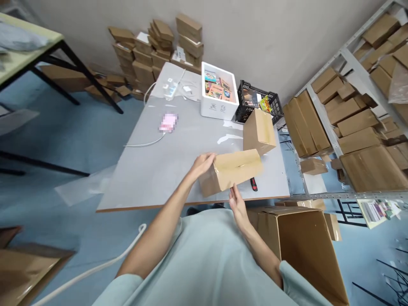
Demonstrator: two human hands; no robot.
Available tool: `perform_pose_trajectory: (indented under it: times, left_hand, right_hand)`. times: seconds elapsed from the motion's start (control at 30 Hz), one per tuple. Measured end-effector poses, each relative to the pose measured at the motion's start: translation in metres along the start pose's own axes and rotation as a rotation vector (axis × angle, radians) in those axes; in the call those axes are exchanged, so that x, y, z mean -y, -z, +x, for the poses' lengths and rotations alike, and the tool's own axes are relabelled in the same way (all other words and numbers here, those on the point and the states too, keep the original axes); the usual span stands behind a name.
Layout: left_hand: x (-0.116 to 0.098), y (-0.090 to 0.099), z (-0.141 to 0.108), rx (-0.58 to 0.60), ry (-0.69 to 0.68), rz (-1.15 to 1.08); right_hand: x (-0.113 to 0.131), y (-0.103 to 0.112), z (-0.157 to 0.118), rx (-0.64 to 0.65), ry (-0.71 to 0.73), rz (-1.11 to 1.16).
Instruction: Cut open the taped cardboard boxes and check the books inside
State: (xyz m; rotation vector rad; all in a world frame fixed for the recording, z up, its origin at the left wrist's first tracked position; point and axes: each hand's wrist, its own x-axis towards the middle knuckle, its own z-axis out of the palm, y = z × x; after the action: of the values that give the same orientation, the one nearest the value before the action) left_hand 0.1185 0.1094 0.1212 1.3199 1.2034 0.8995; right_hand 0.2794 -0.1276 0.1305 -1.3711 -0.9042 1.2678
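A closed, taped cardboard box (237, 168) is tilted near the front edge of the grey table (153, 170). My left hand (203, 165) grips its upper left corner. Against its near side rest the fingertips of my right hand (237, 205), with the palm turned toward the box. Just behind stands another taped cardboard box (259, 131). A red and black cutter (253, 184) lies to the right of the held box, close to the table's front edge.
At the back sit a white bin (218, 108) of small packages and a black crate (244, 112). A pixelated pink item (168, 122) with a cable lies left. A large open carton (306, 250) stands front right, below shelves (325, 112) of boxes.
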Motion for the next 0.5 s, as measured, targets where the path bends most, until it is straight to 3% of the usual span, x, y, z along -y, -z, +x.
perform_pose_trajectory:
  times: [0.13, 0.23, 0.37, 0.5]
  left_hand:
    - [0.030, 0.031, 0.005, -0.136, 0.085, -0.092]
    - [0.057, 0.047, -0.005, -0.273, 0.126, -0.188]
    - [0.090, 0.057, -0.035, -0.486, 0.157, -0.280]
    - [0.110, 0.048, -0.063, -0.563, 0.169, -0.326]
  right_hand:
    - [-0.024, -0.026, 0.026, 0.223, -0.120, -0.055]
    - [-0.035, -0.019, 0.040, 0.238, -0.115, -0.118]
    - [-0.030, 0.041, 0.051, -0.060, 0.023, -0.152]
    - [-0.022, 0.119, 0.072, -0.442, 0.096, -0.217]
